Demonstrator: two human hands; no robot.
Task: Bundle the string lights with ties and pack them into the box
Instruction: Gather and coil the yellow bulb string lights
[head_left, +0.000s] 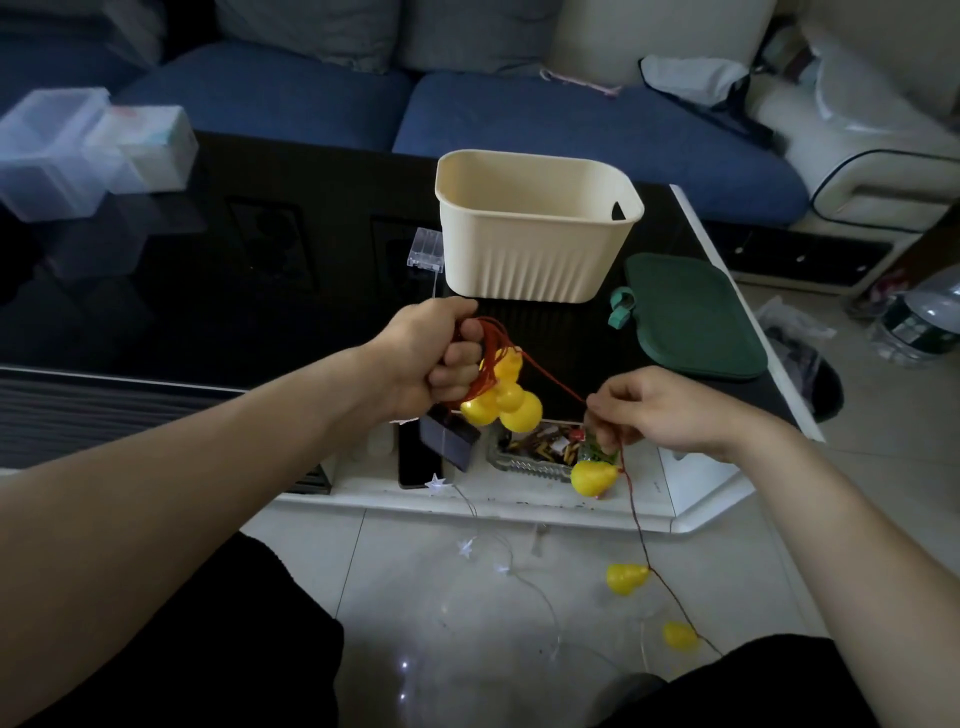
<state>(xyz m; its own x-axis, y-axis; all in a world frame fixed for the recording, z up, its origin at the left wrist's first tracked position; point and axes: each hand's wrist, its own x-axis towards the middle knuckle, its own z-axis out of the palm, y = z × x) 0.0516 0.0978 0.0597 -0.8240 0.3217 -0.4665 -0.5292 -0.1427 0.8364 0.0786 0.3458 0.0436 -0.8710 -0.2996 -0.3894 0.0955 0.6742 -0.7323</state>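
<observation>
My left hand (434, 358) grips a coiled bunch of red wire with yellow pear-shaped bulbs (501, 402) hanging under the fist, in front of the cream box (530, 260). From the coil the red wire (558, 382) runs right to my right hand (654, 410), which pinches it. Below that hand the wire hangs down with another yellow bulb (592, 478), then trails across the floor past two more bulbs (626, 578). A small dark solar panel (449, 439) hangs below my left hand. The box stands open and upright on the black table (260, 312).
A green lid (691, 317) with a teal strap lies right of the box. A clear stand (427, 249) sits left of it. Clear plastic containers (67, 150) are at the table's far left. A second string with white star lights (465, 545) lies on the floor tiles. A blue sofa is behind.
</observation>
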